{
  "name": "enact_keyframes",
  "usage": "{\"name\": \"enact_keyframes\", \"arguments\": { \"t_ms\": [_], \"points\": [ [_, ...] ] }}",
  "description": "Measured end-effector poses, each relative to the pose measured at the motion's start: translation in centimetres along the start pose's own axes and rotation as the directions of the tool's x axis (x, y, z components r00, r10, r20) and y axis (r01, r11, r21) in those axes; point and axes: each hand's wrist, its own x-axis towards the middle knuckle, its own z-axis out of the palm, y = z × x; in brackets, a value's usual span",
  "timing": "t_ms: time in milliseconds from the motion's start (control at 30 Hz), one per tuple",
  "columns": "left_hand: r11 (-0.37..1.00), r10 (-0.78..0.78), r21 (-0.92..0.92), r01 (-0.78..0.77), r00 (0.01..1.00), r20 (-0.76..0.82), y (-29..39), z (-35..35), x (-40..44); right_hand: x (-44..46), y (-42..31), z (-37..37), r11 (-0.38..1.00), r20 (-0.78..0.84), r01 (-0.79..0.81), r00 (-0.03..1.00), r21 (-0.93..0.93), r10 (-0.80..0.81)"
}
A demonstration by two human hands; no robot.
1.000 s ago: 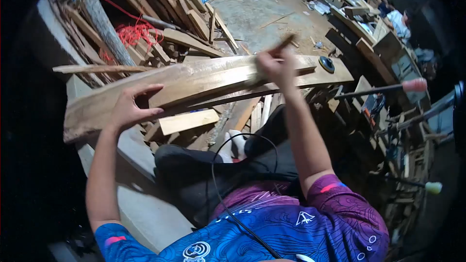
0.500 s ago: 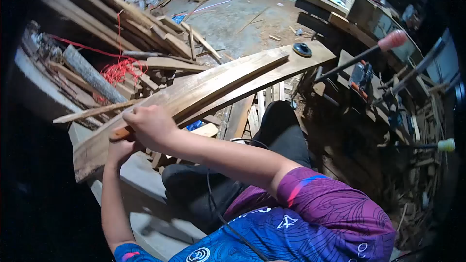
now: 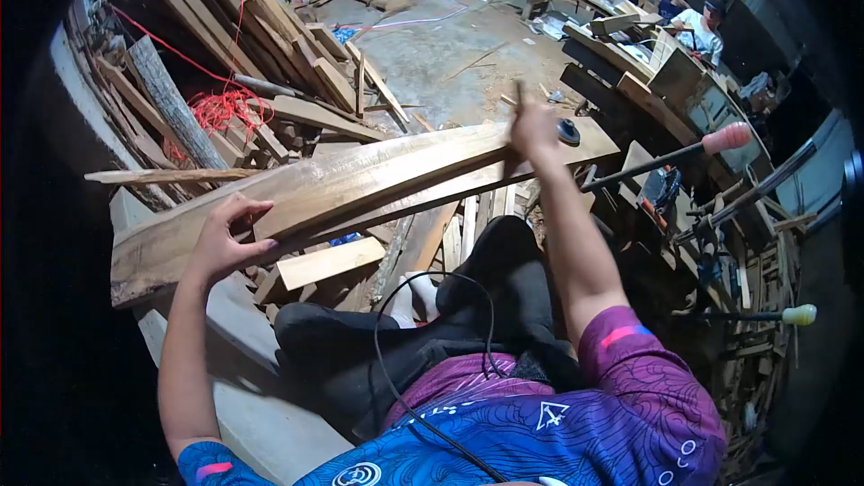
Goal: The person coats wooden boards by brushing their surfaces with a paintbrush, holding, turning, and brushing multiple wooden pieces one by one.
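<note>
A long pale wooden board point(image 3: 360, 182) lies across the view in front of me, over another plank. My left hand point(image 3: 236, 238) rests at the board's near edge toward its left end, thumb and fingers apart. Farther right, my right hand point(image 3: 536, 132) is closed round a brown wooden-handled tool point(image 3: 519, 94) at the board's right end; the tool's lower part is hidden or blurred. Just beside that hand, a round black disc point(image 3: 568, 132) sits on the lower plank point(image 3: 596, 139).
Stacked planks point(image 3: 216, 9) and tangled red string point(image 3: 225, 111) stand at the left. Clamp bars with a pink handle point(image 3: 726, 138) and a yellowish handle point(image 3: 799, 315) extend at right. A person in white point(image 3: 699, 34) is at the far right. Wood scraps point(image 3: 330, 263) lie beneath the board.
My right hand has swept from beside my left hand out to the board's right end, with the tool. The left hand now shows with its fingers spread. The camera view has shifted slightly.
</note>
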Motion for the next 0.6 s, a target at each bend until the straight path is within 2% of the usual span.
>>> {"name": "enact_keyframes", "arguments": {
  "t_ms": [33,67,100,133,167,200,233,267,300,333,400,433,467,500,533,567,600],
  "points": [
    [1.0,0.016,0.019,-0.016,1.0,0.003,0.1,-0.1,0.1,-2.1,-2.9,-0.3,0.97,-0.043,0.22,0.975,0.107,-0.217],
    [0.999,0.028,0.038,-0.029,1.0,0.014,0.1,-0.1,0.1,-4.7,-6.7,-0.9,0.926,-0.062,0.325,0.946,0.191,-0.319],
    [0.998,0.031,0.053,-0.033,0.999,0.031,0.2,0.0,0.1,-7.7,-11.3,-2.2,0.847,-0.098,0.372,0.927,0.38,-0.363],
    [0.998,0.041,0.045,-0.041,0.999,0.006,0.2,0.2,0.1,-9.9,-15.1,-2.7,0.738,-0.096,0.461,0.872,0.493,-0.48],
    [0.998,0.051,0.037,-0.051,0.999,-0.016,0.3,0.3,0.0,-12.7,-19.0,-3.5,0.516,-0.16,0.456,0.841,0.725,-0.518],
    [0.997,0.056,0.055,-0.056,0.998,0.006,0.3,0.2,-0.1,-14.8,-23.0,-3.2,0.441,-0.189,0.515,0.78,0.735,-0.597],
    [0.999,-0.021,0.048,0.021,1.0,0.002,0.0,0.0,-0.3,-16.6,-26.0,-4.6,0.44,-0.086,0.486,0.739,0.755,-0.669],
    [0.995,-0.098,0.036,0.098,0.995,-0.005,-0.3,-0.1,-0.6,-17.9,-27.6,-7.0,0.189,0.028,0.151,0.705,0.97,-0.708],
    [0.997,-0.078,-0.019,0.078,0.997,-0.01,-0.8,-0.1,-1.0,-18.3,-29.2,-6.9,0.165,0.031,0.114,0.725,0.98,-0.688],
    [0.997,-0.073,-0.02,0.073,0.997,-0.003,-1.2,-0.2,-0.6,-17.6,-30.0,-6.2,0.222,0.065,0.12,0.731,0.968,-0.679],
    [0.991,-0.024,-0.131,0.023,1.0,-0.005,-2.6,-0.3,-0.3,-15.6,-27.6,-4.3,0.339,0.096,0.112,0.836,0.934,-0.54],
    [0.998,0.01,-0.067,-0.01,1.0,0.003,-1.0,-0.4,-0.5,-14.1,-25.7,-3.2,0.408,0.118,0.09,0.882,0.908,-0.457],
    [0.994,0.088,0.069,-0.09,0.996,0.029,-0.4,-0.8,-0.4,-12.4,-23.1,-1.2,0.394,0.214,-0.059,0.907,0.917,-0.362],
    [0.998,0.045,0.032,-0.046,0.998,0.032,-0.2,-1.0,-0.3,-10.2,-19.2,0.9,0.313,0.267,-0.167,0.912,0.935,-0.312],
    [1.0,0.001,-0.009,0.0,0.999,0.038,-0.3,-1.0,-0.3,-7.1,-13.3,2.5,-0.062,0.396,-0.48,0.783,0.875,-0.48],
    [1.0,-0.001,-0.008,0.002,0.999,0.041,-0.6,-1.0,-0.3,-5.3,-8.7,2.5,0.077,0.314,-0.306,0.893,0.949,-0.324],
    [1.0,0.001,0.002,-0.001,0.999,0.045,-0.7,-1.1,-0.2,-3.6,-4.2,2.4,0.271,0.218,-0.171,0.964,0.947,-0.155]
  ]
}}
